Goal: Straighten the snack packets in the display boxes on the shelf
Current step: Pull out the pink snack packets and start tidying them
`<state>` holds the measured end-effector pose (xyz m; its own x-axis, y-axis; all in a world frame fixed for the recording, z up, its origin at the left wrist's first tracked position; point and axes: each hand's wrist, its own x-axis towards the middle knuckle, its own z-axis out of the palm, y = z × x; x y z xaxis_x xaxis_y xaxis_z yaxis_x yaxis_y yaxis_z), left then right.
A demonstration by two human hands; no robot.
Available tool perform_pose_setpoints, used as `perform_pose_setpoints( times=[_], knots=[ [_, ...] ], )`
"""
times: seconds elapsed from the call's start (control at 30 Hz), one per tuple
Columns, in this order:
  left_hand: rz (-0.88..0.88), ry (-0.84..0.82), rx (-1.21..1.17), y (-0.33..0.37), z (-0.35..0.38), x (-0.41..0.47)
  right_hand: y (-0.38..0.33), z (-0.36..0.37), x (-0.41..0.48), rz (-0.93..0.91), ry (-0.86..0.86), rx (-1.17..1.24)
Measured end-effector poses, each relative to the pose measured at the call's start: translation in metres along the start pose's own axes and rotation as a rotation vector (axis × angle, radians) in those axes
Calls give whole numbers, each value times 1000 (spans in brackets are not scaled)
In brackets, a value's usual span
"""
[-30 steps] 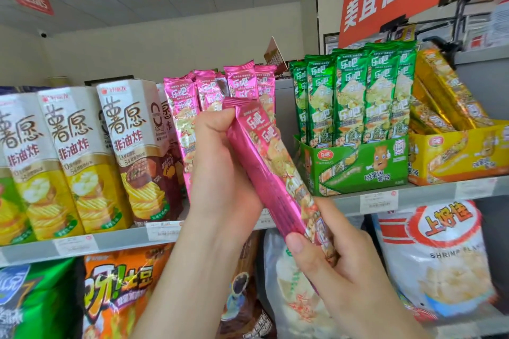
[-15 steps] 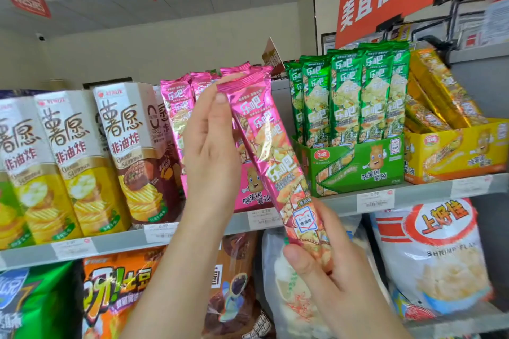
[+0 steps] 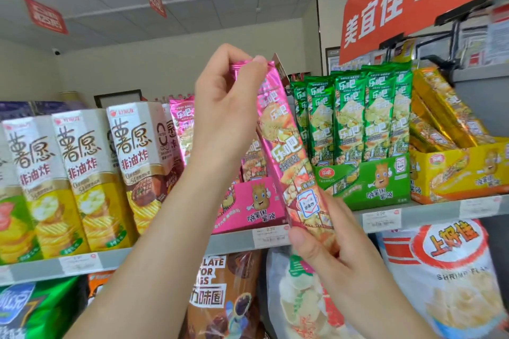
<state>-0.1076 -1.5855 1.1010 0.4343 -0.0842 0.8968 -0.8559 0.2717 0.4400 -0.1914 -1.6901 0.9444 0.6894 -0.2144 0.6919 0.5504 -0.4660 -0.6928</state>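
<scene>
Pink packet [image 3: 289,157] looks light, crinkly and slippery. Left hand [image 3: 228,107] fingers pinch its top seal; right hand [image 3: 338,264] grips the bottom end.

pink packet [image 3: 286,151], green display box [image 3: 369,181], yellow display box [image 3: 457,170]

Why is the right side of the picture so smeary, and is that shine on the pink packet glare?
Head view: the orange sign and the right edge are smeared, likely motion blur; the pink packet, gripped by the left hand and right hand, is sharper, its foil showing glare; the shelf edge bows from the wide lens; lighting soft, no hard shadows.
</scene>
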Motion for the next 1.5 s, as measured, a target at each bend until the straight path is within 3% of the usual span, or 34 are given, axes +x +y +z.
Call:
perform_pose_setpoints(
  times=[0.17, 0.37, 0.57, 0.73, 0.9, 1.1, 1.2, 1.33, 1.5],
  knots=[
    [83, -133, 5, 14, 12, 34, -10, -9, 45, -24, -52, 33],
    [152, -224, -33, 27, 14, 64, -12, -9, 97, -83, 112, -5],
    [251, -307, 413, 2, -3, 67, -4, 5, 109, -89, 188, -221],
    [304, -291, 571, -3, -18, 72, -7, 10, 113, -104, 230, -465],
    [342, -309, 705, -2, -19, 73, -11, 11, 116, -122, 120, -579],
    [278, -454, 906, -9, -29, 74, -17, 0, 118, -44, -293, -699],
    [252, -486, 872, -10, -31, 70, -21, -4, 115, -33, -348, -749],
    [284, -485, 858, -12, -38, 68, -22, 5, 99, -36, -282, -733],
    [243, -540, 882, -23, -46, 57, -15, 33, 69, -167, 11, -835]
  ],
)
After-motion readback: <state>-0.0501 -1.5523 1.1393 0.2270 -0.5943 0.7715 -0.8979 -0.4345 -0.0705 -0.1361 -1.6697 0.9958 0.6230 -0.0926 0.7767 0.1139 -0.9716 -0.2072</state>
